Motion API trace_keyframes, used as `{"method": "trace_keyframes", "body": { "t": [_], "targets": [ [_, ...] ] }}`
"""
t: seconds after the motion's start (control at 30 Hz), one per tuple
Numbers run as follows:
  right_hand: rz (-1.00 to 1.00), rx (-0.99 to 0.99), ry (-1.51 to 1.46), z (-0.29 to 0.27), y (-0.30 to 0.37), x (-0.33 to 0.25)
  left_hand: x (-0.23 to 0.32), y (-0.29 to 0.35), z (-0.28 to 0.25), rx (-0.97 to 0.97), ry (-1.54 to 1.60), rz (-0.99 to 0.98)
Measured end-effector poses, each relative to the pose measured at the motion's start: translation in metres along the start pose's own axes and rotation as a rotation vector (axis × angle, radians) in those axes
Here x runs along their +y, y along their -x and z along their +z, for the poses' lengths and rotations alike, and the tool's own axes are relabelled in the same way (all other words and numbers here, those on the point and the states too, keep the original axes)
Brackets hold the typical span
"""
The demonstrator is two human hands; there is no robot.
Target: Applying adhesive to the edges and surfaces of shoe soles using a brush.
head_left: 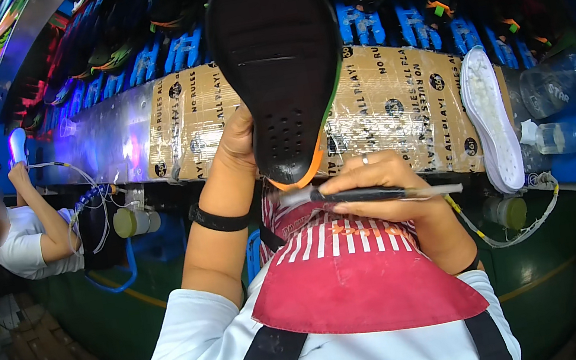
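My left hand (239, 133) grips a shoe upper (275, 54) by its side, with its fingers partly hidden behind it. The upper's black underside faces me, small holes dot its heel part, and orange shows along the heel edge. In my right hand (378, 179) is a brush (366, 195) with a dark handle. Its pale bristles sit at the orange heel edge; whether they touch it I cannot tell. A white shoe sole (491, 119) lies on the cardboard to the right, apart from both hands.
Printed cardboard (397, 110) covers the bench before me. A clear jar (563, 82) and a small clear bottle (561, 136) stand at the right. Blue racks (360, 24) with shoes line the far side. At the left, another person (37, 235) holds a brightly lit sole-like piece (18, 146).
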State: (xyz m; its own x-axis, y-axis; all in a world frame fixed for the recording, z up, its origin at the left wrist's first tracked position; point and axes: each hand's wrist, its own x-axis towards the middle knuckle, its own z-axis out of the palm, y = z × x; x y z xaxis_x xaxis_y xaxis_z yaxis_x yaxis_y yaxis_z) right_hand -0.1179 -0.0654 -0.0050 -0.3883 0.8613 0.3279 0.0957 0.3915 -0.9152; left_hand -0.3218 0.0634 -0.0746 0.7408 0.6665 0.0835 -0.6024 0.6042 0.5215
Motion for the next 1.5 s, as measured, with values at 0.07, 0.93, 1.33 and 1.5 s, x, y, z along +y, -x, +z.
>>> {"method": "trace_keyframes", "body": {
  "t": [0.07, 0.93, 1.33, 1.5],
  "targets": [
    [-0.017, -0.045, -0.109, -0.004, 0.002, 0.000, 0.006, -0.003, 0.024, -0.032, -0.033, 0.014],
    [-0.183, 0.002, 0.342, 0.017, -0.004, 0.019, 0.025, -0.032, 0.053, -0.121, -1.044, -0.662],
    [-0.008, -0.082, 0.196, 0.008, 0.001, 0.015, 0.019, -0.023, 0.040, 0.181, -0.889, -0.615],
    [0.095, 0.010, -0.110, -0.016, 0.012, 0.014, 0.001, -0.003, -0.002, 0.436, -0.217, -0.073]
  ]
}}
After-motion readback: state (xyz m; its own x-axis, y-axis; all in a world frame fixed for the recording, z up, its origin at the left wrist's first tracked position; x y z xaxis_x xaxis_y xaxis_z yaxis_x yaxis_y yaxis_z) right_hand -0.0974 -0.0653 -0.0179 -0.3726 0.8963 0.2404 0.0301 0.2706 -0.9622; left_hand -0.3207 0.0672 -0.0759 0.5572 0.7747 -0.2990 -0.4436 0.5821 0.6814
